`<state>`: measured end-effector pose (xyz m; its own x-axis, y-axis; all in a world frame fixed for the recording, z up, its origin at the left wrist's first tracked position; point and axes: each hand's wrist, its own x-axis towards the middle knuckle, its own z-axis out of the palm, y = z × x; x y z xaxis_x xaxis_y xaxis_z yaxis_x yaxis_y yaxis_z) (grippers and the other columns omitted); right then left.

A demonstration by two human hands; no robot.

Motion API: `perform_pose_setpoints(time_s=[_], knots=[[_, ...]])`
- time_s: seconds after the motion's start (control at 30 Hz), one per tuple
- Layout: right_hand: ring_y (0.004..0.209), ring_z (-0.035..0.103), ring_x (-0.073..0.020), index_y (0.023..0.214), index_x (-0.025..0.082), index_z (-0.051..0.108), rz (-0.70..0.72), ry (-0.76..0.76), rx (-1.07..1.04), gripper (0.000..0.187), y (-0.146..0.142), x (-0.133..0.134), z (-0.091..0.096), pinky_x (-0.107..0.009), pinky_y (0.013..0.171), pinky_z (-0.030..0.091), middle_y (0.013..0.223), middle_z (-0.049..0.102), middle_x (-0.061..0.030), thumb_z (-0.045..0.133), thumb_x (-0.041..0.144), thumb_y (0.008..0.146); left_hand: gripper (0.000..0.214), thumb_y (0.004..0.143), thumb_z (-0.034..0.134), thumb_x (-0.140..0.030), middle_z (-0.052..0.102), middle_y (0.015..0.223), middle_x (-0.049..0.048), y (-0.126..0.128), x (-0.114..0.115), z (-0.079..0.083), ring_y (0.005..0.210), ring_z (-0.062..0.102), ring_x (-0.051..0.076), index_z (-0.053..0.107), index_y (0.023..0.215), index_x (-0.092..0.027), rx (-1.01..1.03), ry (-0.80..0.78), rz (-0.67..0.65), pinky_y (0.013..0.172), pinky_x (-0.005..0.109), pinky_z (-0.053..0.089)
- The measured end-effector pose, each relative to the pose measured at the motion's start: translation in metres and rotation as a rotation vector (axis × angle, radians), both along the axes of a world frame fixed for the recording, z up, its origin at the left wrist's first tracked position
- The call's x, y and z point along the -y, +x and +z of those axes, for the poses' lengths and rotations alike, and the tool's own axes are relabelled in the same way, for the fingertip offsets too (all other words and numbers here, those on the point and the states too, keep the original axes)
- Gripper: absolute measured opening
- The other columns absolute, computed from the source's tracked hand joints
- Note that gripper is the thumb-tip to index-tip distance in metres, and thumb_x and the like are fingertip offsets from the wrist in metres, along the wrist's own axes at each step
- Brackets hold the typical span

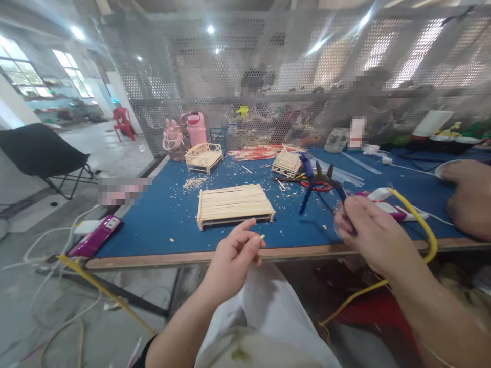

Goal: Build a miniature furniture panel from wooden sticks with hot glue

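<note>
My left hand (236, 250) is closed in a pinch on a small pale stick piece (262, 237), just in front of the table edge. My right hand (364, 220) grips a pair of cutting pliers (325, 176), their dark jaws pointing up and away over the table. Beyond my left hand stands a small slatted bamboo-stick table model (236, 202) with a flat top. A blue tool (307, 174), its kind unclear, appears left of the plier jaws. Two more stick models, a little railed bench (204, 156) and a smaller piece (287, 162), sit farther back.
Red and pale sticks (264, 152) lie along the mesh screen (215, 66). Red-handled scissors (316, 187) and clear strips (341, 174) are at mid-right. A purple power strip (97, 236) hangs at the left edge. A yellow cable (418, 217) loops near my right wrist. Another person's hand (470, 199) is at far right.
</note>
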<state>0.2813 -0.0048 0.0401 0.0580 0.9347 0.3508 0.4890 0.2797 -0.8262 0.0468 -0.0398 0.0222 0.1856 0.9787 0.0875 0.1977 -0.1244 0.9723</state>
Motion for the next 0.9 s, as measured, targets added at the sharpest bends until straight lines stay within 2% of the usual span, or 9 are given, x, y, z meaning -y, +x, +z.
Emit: perform_pose_setpoints(time_s=[0.1, 0.17, 0.27, 0.33, 0.43, 0.53, 0.67, 0.8, 0.9], knots=[[0.033, 0.026, -0.0078, 0.067, 0.025, 0.041, 0.278, -0.232, -0.492, 0.045, -0.016, 0.035, -0.002, -0.022, 0.032, 0.021, 0.052, 0.034, 0.0076, 0.047, 0.067, 0.084, 0.028, 0.09, 0.046, -0.04, 0.064, 0.064, 0.0069, 0.009, 0.002, 0.003, 0.129, 0.043, 0.024, 0.061, 0.073, -0.025, -0.051, 0.035, -0.211, 0.106, 0.04, 0.03], [0.039, 0.037, -0.0096, 0.068, 0.025, 0.047, 0.374, -0.256, -0.663, 0.04, -0.029, 0.048, -0.013, -0.022, 0.034, 0.031, 0.057, 0.045, 0.0047, 0.059, 0.062, 0.079, 0.028, 0.091, 0.046, -0.036, 0.065, 0.078, 0.0069, 0.012, 0.002, 0.004, 0.118, 0.05, 0.024, 0.062, 0.073, -0.023, -0.083, 0.096, -0.242, 0.102, 0.037, 0.035], [0.088, 0.064, -0.02, 0.092, 0.033, 0.059, 0.42, -0.155, -0.787, 0.026, -0.043, 0.05, -0.037, -0.034, 0.072, 0.054, 0.103, 0.066, -0.0028, 0.069, 0.049, 0.075, 0.029, 0.092, 0.046, -0.034, 0.059, 0.089, 0.0062, 0.013, 0.005, 0.008, 0.097, 0.055, 0.02, 0.061, 0.071, -0.021, -0.106, 0.173, -0.227, 0.088, 0.032, 0.042], [0.121, 0.054, -0.025, 0.113, 0.036, 0.057, 0.59, -0.177, -0.843, 0.05, -0.049, 0.046, -0.05, -0.041, 0.095, 0.048, 0.132, 0.057, -0.0033, 0.073, 0.044, 0.067, 0.029, 0.092, 0.046, -0.034, 0.059, 0.086, 0.0057, 0.013, 0.008, 0.009, 0.094, 0.055, 0.02, 0.063, 0.072, -0.021, -0.16, 0.167, -0.298, 0.085, 0.032, 0.043], [0.131, 0.046, -0.0273, 0.126, 0.033, 0.054, 0.826, -0.304, -0.827, 0.07, -0.052, 0.041, -0.056, -0.044, 0.103, 0.042, 0.141, 0.051, -0.0041, 0.07, 0.03, 0.058, 0.028, 0.091, 0.049, -0.035, 0.063, 0.097, 0.0087, 0.015, 0.012, 0.008, 0.101, 0.055, 0.022, 0.066, 0.075, -0.021, -0.184, 0.149, -0.341, 0.088, 0.034, 0.043], [0.127, 0.05, -0.0263, 0.123, 0.03, 0.054, 0.738, -0.297, -0.79, 0.069, -0.047, 0.04, -0.049, -0.045, 0.106, 0.038, 0.133, 0.057, -0.0051, 0.058, 0.018, 0.055, 0.034, 0.09, 0.049, -0.044, 0.064, 0.109, 0.0111, 0.015, 0.011, 0.005, 0.1, 0.058, 0.022, 0.065, 0.072, -0.02, -0.033, 0.104, -0.154, 0.078, 0.032, 0.046], [0.116, 0.057, -0.0275, 0.114, 0.026, 0.057, 0.429, -0.283, -0.516, 0.058, -0.038, 0.04, -0.033, -0.049, 0.106, 0.037, 0.113, 0.065, -0.0067, 0.052, 0.017, 0.057, 0.037, 0.087, 0.05, -0.052, 0.063, 0.071, 0.003, 0.011, 0.003, 0.01, 0.054, 0.048, 0.012, 0.064, 0.079, -0.018, 0.073, 0.019, 0.123, 0.052, 0.025, 0.037], [0.12, 0.053, -0.0283, 0.122, 0.024, 0.057, 0.354, -0.325, -0.026, 0.06, -0.04, 0.042, -0.024, -0.051, 0.109, 0.034, 0.124, 0.063, -0.0075, 0.049, 0.015, 0.063, 0.03, 0.088, 0.049, -0.043, 0.053, 0.054, -0.0034, 0.012, 0.001, 0.017, 0.054, 0.046, 0.012, 0.063, 0.078, -0.018, 0.023, 0.099, 0.106, 0.058, 0.024, 0.038], [0.12, 0.055, -0.0264, 0.125, 0.023, 0.057, 0.403, -0.287, 0.078, 0.063, -0.046, 0.044, -0.022, -0.047, 0.106, 0.039, 0.128, 0.062, -0.008, 0.045, 0.01, 0.065, 0.031, 0.09, 0.046, -0.038, 0.054, 0.057, -0.0027, 0.016, 0.005, 0.02, 0.057, 0.048, 0.012, 0.057, 0.068, -0.019, -0.043, 0.149, 0.065, 0.059, 0.024, 0.038]])
